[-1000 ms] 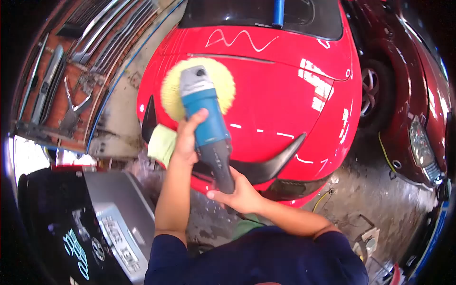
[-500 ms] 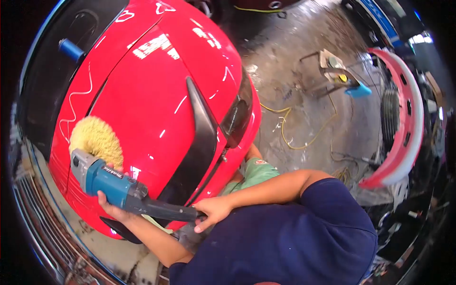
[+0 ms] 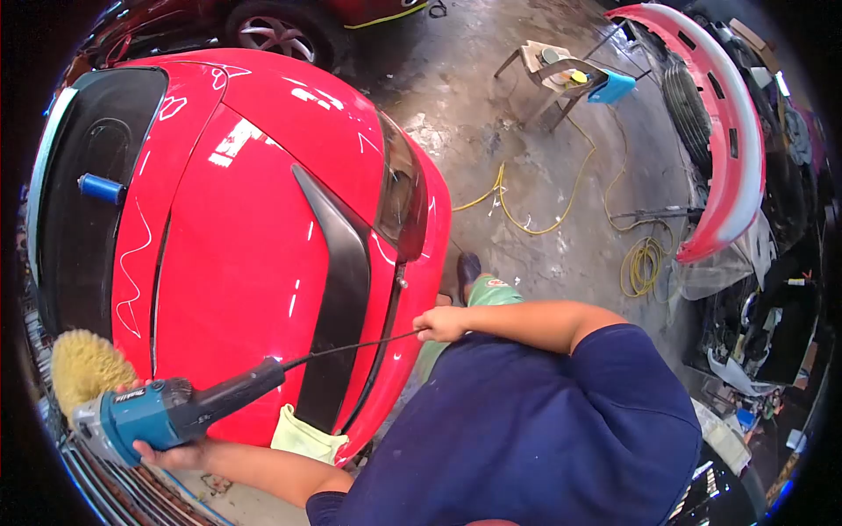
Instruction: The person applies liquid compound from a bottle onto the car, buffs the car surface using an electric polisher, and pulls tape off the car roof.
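My left hand (image 3: 175, 458) is wrapped round the front body of a teal and black polisher (image 3: 145, 421), carrying it at the lower left. A fluffy yellow wool pad (image 3: 88, 373) is on its head, near the edge of the red car (image 3: 241, 289). Whether the pad touches the paint I cannot tell. A black power cord (image 3: 351, 346) runs from the polisher's rear handle across the car to my right hand (image 3: 443, 324), whose fingers are closed round it. A pale yellow cloth (image 3: 307, 436) lies at the car's near edge, beside my left forearm.
A blue cylinder (image 3: 102, 188) is by the car's dark glass (image 3: 74, 254). A plastic chair (image 3: 553, 79) bears small items and a blue cloth (image 3: 611, 86). Yellow hose (image 3: 645, 266) trails over the floor. A red and white bumper (image 3: 735, 131) stands at the right.
My left hand has moved the polisher left and down, towards the car's edge. My right hand has left the polisher's rear handle and now grips the cord. The view has shifted.
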`<action>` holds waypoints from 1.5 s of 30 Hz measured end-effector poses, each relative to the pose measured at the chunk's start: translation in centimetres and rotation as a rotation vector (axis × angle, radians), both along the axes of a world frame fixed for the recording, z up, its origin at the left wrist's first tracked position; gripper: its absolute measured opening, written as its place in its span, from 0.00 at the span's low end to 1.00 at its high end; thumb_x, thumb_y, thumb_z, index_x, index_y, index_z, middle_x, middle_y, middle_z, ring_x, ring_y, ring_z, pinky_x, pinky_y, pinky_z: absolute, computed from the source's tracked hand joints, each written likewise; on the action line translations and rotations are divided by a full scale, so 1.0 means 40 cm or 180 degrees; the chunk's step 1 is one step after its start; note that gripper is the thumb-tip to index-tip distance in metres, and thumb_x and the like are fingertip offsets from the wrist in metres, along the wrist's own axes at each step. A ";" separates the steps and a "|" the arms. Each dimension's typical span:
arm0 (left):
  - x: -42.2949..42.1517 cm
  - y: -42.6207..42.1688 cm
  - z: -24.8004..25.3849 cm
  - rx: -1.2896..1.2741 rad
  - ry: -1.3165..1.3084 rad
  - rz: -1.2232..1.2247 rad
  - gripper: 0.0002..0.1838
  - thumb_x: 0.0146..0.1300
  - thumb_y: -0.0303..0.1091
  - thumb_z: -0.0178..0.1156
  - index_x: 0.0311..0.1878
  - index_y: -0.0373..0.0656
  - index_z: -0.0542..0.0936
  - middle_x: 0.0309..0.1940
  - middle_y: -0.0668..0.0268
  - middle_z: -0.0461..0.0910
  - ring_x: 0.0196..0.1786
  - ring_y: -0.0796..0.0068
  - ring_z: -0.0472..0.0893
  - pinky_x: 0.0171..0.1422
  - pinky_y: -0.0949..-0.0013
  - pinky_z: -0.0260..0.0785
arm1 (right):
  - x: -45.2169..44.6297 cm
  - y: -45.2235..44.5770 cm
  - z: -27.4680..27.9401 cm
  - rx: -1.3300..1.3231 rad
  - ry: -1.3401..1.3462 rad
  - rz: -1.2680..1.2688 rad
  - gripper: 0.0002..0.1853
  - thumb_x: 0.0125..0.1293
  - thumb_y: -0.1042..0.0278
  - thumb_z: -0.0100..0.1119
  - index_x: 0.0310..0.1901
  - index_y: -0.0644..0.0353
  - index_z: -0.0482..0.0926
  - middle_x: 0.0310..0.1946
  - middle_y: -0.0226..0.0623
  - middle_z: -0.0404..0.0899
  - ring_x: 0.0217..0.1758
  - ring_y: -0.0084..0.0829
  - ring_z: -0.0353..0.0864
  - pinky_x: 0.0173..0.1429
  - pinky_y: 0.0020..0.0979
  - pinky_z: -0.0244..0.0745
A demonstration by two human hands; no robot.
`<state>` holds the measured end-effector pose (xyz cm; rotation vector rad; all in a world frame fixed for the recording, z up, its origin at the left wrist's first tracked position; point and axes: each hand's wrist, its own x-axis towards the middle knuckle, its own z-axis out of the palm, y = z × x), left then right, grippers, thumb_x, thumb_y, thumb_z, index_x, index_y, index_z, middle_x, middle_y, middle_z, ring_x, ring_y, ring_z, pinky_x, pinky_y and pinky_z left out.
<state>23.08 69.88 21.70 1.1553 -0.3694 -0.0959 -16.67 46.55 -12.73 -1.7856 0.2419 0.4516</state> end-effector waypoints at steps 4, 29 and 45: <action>-0.002 0.009 0.049 0.0017 -0.0258 0.0206 0.56 0.60 0.61 0.65 0.77 0.24 0.59 0.68 0.40 0.71 0.69 0.46 0.76 0.77 0.46 0.70 | -0.002 0.012 0.055 0.0206 0.0270 0.0025 0.18 0.74 0.51 0.61 0.51 0.59 0.81 0.41 0.48 0.87 0.48 0.52 0.87 0.53 0.51 0.79; -0.210 -0.023 0.054 0.0767 -0.0604 0.0152 0.58 0.51 0.54 0.77 0.75 0.24 0.61 0.68 0.43 0.72 0.70 0.47 0.75 0.76 0.45 0.71 | -0.587 -0.511 -0.249 -0.0062 0.2314 -0.4023 0.09 0.69 0.77 0.58 0.41 0.54 0.87 0.29 0.37 0.83 0.36 0.34 0.87 0.32 0.39 0.83; -0.950 -0.550 -0.529 0.2973 0.2962 -0.3348 0.65 0.32 0.32 0.90 0.78 0.36 0.64 0.68 0.56 0.74 0.72 0.60 0.73 0.77 0.54 0.66 | -1.062 -0.673 -0.609 -0.1925 0.3472 -0.0283 0.17 0.68 0.68 0.59 0.56 0.56 0.89 0.57 0.43 0.89 0.61 0.43 0.88 0.67 0.46 0.80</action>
